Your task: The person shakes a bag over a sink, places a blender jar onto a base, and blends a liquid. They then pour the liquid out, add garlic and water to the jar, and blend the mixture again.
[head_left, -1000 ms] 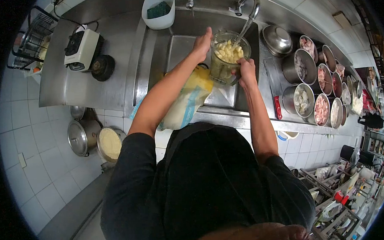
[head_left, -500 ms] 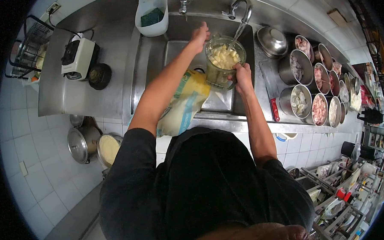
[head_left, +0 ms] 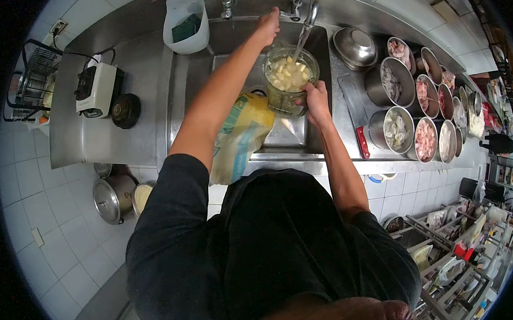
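A clear jug [head_left: 290,81] of pale chopped pieces sits over the sink [head_left: 246,63] near its back edge, under the running tap [head_left: 304,9] so water falls in. The right hand [head_left: 315,97] clasps its side; the left hand [head_left: 269,23] reaches the tap's base, its grip hidden.

Steel counter [head_left: 124,137] with blender base [head_left: 96,90], black lid [head_left: 126,111], perhaps a red-handled knife [head_left: 361,143].
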The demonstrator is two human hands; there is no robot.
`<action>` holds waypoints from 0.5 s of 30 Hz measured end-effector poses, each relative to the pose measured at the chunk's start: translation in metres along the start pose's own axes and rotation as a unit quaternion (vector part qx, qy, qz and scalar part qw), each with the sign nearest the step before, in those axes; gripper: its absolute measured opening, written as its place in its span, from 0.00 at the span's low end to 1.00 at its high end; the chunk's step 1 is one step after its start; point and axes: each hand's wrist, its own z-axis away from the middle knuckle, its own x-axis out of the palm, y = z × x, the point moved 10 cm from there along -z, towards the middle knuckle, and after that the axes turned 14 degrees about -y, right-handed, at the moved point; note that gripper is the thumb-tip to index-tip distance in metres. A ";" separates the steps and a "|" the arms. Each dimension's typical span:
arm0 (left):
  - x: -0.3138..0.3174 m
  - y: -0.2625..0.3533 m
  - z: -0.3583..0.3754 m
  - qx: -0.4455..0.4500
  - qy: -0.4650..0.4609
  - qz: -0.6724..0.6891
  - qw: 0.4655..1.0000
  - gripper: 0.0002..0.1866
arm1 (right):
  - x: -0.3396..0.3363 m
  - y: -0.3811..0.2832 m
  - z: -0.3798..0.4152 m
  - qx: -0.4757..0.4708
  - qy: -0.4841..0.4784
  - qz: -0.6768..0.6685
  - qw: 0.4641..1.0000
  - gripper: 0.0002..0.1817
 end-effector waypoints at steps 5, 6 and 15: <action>-0.001 -0.006 -0.019 -0.010 0.007 0.042 0.999 0.42 | -0.003 -0.003 0.002 0.005 -0.002 0.006 1.000 0.11; 0.000 -0.007 -0.022 -0.010 0.006 0.048 0.999 0.42 | -0.005 -0.002 0.001 0.006 -0.002 0.011 1.000 0.12; 0.007 0.004 -0.034 0.034 0.021 0.121 0.992 0.31 | -0.007 -0.003 0.000 0.006 -0.016 0.001 1.000 0.12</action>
